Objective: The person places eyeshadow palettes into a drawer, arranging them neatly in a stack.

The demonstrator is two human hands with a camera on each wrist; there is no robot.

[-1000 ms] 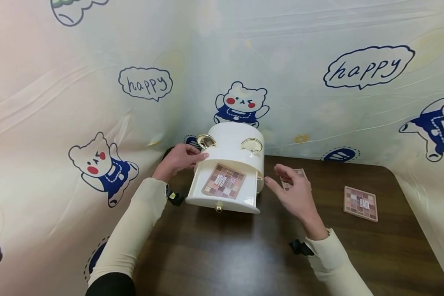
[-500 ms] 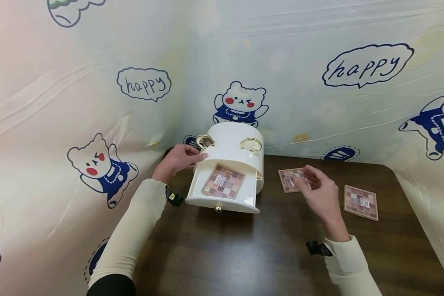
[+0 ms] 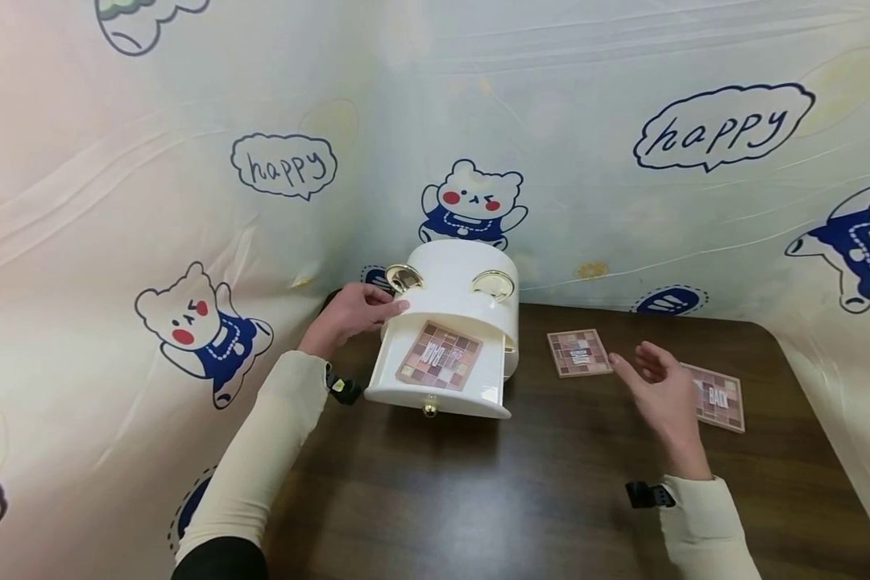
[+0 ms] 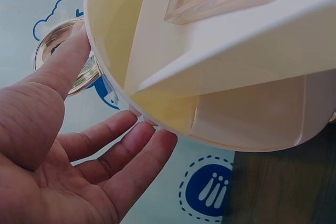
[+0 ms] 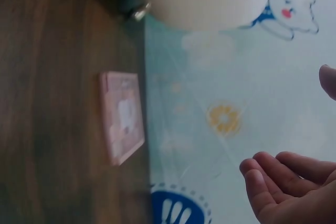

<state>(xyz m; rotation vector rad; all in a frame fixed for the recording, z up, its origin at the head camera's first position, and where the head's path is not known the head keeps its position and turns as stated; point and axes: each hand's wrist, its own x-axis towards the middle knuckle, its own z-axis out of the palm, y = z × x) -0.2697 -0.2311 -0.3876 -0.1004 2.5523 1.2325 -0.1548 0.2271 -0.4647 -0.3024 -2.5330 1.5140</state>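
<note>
A white drawer box (image 3: 460,278) with round gold ear-like pieces stands at the back of the table. Its drawer (image 3: 399,392), with a gold ball knob, is pulled out and holds a square palette (image 3: 441,356) with a pink-brown checked cover. My left hand (image 3: 342,318) rests against the box's left side; in the left wrist view its thumb and straight fingertips touch the white outer wall (image 4: 157,130). My right hand (image 3: 665,400) is above the table with relaxed fingers and nothing in them. It is between a second palette (image 3: 578,353) and a third palette (image 3: 727,399), partly covering the third.
The brown wooden table (image 3: 551,499) has a rounded back right corner. A pale curtain (image 3: 587,161) with cartoon bears and "happy" bubbles hangs behind it and along both sides. The box stands close to that curtain.
My right hand has moved right, away from the box, past the second palette toward the third. The palettes, the drawer and my left hand have stayed in place.
</note>
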